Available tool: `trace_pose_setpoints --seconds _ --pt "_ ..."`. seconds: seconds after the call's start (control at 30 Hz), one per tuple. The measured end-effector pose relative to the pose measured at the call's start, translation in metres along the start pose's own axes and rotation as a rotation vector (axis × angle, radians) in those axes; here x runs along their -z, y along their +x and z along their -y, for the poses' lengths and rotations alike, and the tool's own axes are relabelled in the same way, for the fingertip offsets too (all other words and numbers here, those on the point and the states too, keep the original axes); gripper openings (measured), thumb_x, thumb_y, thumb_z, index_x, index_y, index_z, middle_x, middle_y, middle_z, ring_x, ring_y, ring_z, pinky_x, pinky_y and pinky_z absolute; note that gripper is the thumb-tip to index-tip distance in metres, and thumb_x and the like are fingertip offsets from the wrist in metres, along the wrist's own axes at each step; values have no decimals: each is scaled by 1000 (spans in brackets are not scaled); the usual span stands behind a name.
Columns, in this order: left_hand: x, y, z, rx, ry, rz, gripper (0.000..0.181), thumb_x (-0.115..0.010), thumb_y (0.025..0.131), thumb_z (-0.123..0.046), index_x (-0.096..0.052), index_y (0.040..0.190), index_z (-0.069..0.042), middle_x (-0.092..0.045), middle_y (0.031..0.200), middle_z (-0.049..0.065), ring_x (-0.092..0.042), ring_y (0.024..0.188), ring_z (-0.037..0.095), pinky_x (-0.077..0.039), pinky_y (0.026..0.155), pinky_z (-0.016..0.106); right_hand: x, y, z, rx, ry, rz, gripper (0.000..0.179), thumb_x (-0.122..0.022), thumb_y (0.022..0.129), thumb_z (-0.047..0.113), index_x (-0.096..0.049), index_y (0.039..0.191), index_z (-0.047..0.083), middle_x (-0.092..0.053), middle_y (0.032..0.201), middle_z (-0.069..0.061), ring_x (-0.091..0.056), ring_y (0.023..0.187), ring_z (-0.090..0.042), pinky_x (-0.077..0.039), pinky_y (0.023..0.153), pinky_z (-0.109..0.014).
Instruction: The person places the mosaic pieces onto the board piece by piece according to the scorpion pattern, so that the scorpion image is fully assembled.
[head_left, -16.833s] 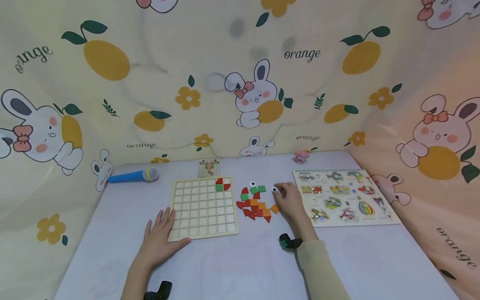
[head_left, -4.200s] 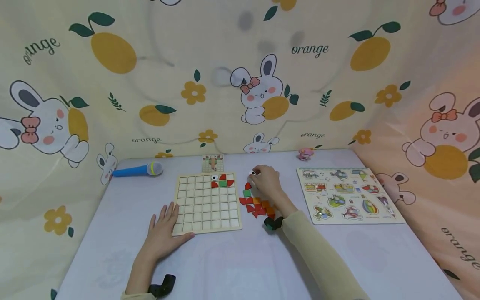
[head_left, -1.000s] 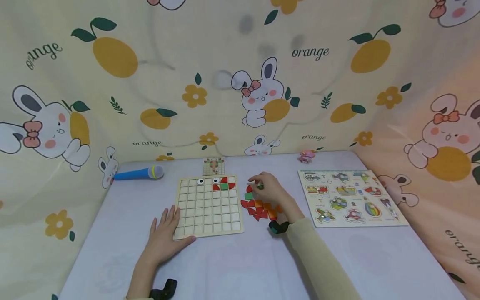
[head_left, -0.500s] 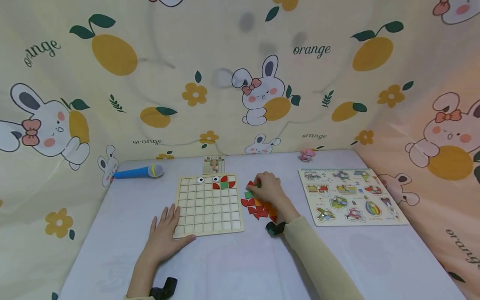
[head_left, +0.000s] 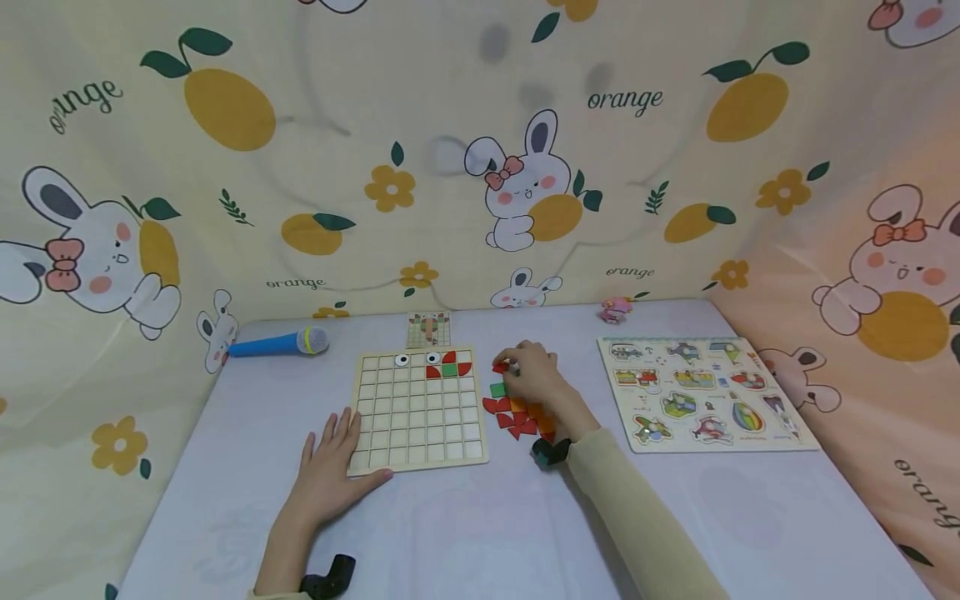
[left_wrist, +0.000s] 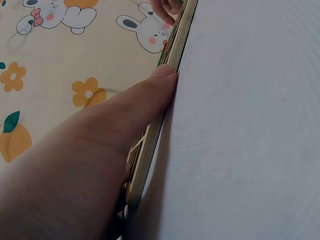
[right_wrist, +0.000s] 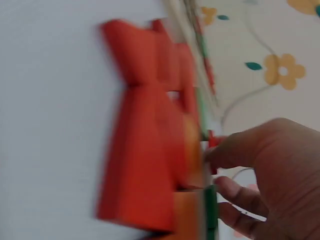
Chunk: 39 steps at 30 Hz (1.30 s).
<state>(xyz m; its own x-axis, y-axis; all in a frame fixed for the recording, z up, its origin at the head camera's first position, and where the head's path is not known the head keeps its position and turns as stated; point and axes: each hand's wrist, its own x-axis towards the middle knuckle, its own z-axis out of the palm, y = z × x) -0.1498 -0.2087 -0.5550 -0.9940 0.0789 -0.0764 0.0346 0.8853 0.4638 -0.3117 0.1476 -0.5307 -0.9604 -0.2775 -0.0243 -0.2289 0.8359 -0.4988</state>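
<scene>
My left hand (head_left: 327, 462) rests on the near left corner of a wooden grid board (head_left: 412, 433), fingers spread along its left side. The thumb (left_wrist: 145, 97) lies on the near edge in the left wrist view. My right hand (head_left: 536, 375) is over the loose pieces right of the board, its thumb and fingertips pinching a small red piece (head_left: 499, 367). Its palm hides some pieces. A green piece (right_wrist: 212, 210) lies close by its fingers. Set in the board's far rows are two round eye pieces (head_left: 402, 361), several red pieces (head_left: 464, 368) and a green square (head_left: 449, 370).
Loose red triangles (head_left: 513, 421), a green square (head_left: 498, 390) and orange squares (head_left: 536, 412) lie beside the board. A pattern card (head_left: 429, 330) stands behind it. A picture puzzle (head_left: 705, 396) lies right, a blue toy microphone (head_left: 277, 343) left, a pink figurine (head_left: 615, 310) at the back.
Both eye pieces and another red piece have come onto the board since the oldest frame. Lately my right hand has shifted to the red piece at the far end of the pile. The left hand stays put.
</scene>
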Motion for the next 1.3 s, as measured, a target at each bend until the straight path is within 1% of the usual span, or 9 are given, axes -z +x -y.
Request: trace_pose_setpoints --seconds 0.07,0.13,0.23,0.37,0.53,0.7,0.97,1.13,1.3 --pt "0 0 0 2 2 -1 124 -71 84 -76 -22 167 1 -13 176 23 -4 163 46 3 127 70 2 -1 2 -11 19 6 36 -72 95 21 -71 131 19 -63 125 -12 -51 121 -33 -35 105 -58" --pt "0 0 1 4 2 0 124 -71 84 -77 -22 167 1 -13 176 22 -4 163 46 3 127 70 2 -1 2 -29 15 -2 36 -74 96 25 -70 131 17 -63 125 -11 -50 122 -32 -36 106 -58" --pt "-1 0 2 4 1 -1 124 -71 84 -77 -22 167 1 -13 176 22 -4 163 46 4 127 70 2 -1 1 -34 7 -21 31 -76 98 32 -72 123 15 -64 123 -11 -51 121 -32 -37 104 -57" --pt "0 0 3 1 3 -6 124 -70 84 -77 -22 167 1 -13 176 23 -4 163 46 3 127 70 2 1 1 7 -10 -26 26 -74 101 30 -75 121 13 -66 121 -11 -54 119 -31 -37 102 -58" --pt "1 0 5 -8 1 -15 124 -71 84 -77 -22 167 1 -14 175 23 -4 163 46 3 127 70 2 5 8 35 15 -35 32 -76 100 31 -75 125 11 -70 118 -8 -56 116 -28 -37 104 -56" --pt "1 0 5 -9 4 -19 123 -71 84 -77 -23 167 1 -15 175 23 -5 163 46 2 127 70 -4 13 29 84 56 -37 30 -75 100 28 -76 124 9 -73 116 -8 -59 114 -29 -36 103 -57" --pt "2 -1 3 1 -3 -6 124 -70 84 -78 -22 167 1 -14 176 22 -4 163 46 2 127 70 -29 29 75 218 44 -1 27 -74 103 25 -76 123 8 -76 111 -5 -63 111 -28 -38 100 -56" --pt "2 -1 2 -1 1 2 123 -69 85 -78 -21 167 -1 -13 176 20 -5 163 45 2 128 69 -43 39 100 283 6 49 28 -71 104 28 -76 126 11 -76 114 -2 -64 113 -25 -38 100 -53" --pt "0 0 2 -7 0 3 123 -70 84 -78 -22 167 -1 -15 176 21 -6 163 46 1 127 70 -56 46 116 322 -52 83 28 -70 105 30 -75 127 14 -75 114 -1 -63 116 -25 -40 101 -53"
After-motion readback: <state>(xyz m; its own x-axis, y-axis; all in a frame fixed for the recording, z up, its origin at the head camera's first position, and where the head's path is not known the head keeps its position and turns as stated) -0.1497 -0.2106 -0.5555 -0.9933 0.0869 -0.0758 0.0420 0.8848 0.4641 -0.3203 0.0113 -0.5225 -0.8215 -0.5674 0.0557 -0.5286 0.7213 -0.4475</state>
